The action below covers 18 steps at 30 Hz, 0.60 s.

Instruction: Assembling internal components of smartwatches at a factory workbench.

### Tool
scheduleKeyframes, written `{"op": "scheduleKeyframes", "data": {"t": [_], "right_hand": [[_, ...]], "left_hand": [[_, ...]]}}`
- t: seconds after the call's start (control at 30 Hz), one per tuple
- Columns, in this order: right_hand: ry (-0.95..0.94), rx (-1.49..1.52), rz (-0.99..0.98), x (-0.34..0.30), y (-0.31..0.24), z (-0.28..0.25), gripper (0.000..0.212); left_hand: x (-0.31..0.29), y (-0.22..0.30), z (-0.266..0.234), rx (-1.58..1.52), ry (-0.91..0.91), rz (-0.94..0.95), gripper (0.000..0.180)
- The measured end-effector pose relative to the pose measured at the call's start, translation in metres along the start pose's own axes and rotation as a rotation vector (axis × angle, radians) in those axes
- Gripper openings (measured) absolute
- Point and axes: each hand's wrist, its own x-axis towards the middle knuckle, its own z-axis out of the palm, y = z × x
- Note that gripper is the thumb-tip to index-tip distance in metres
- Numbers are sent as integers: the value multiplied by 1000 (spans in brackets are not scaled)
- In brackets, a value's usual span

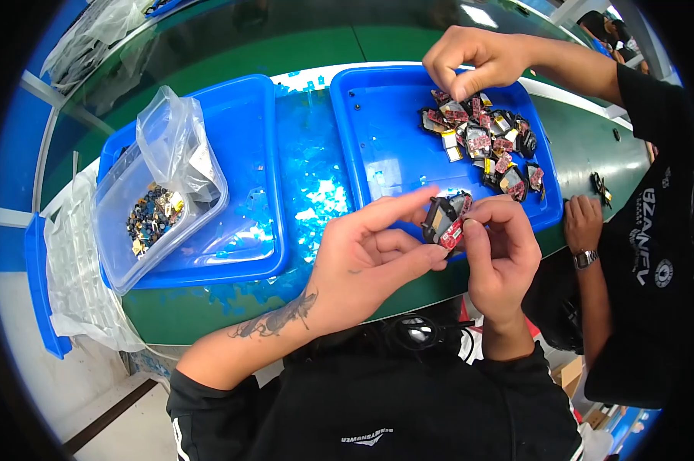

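Between my hands, above the near edge of the right tray, is a small black plastic casing (437, 217) with a red circuit board (452, 235) at its lower side. My left hand (374, 253) grips the casing from the left, thumb under it and index finger stretched along the top. From the right, the thumb and fingertips of my right hand (504, 257) pinch the board's edge. Whether board and casing are still joined I cannot tell. Behind them, a pile of similar black casings with red boards (479, 142) lies in the blue tray (385, 165).
At the right, a co-worker's hand (477, 61) reaches over the pile; their other hand (583, 223) rests on the green table (208, 323). A clear plastic box (116, 253) of small parts sits tilted in the left blue tray (247, 115). Blue film scraps (312, 192) lie between the trays.
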Motion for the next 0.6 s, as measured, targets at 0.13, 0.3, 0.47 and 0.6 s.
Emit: {"op": "scheduleKeyframes", "data": {"t": [0.13,0.3,0.47,0.6], "right_hand": [[-55,62,39,-1,-5,-1,10],[-90,145,157,0,-18,-9,9],[-117,224,170,5,-24,-9,8],[-119,206,169,4,-19,-9,7]], "left_hand": [[1,0,-4,190,-55,30,53],[1,0,-3,120,-75,123,52],[1,-7,-4,43,-60,160,53],[0,-5,0,54,-52,153,54]]}}
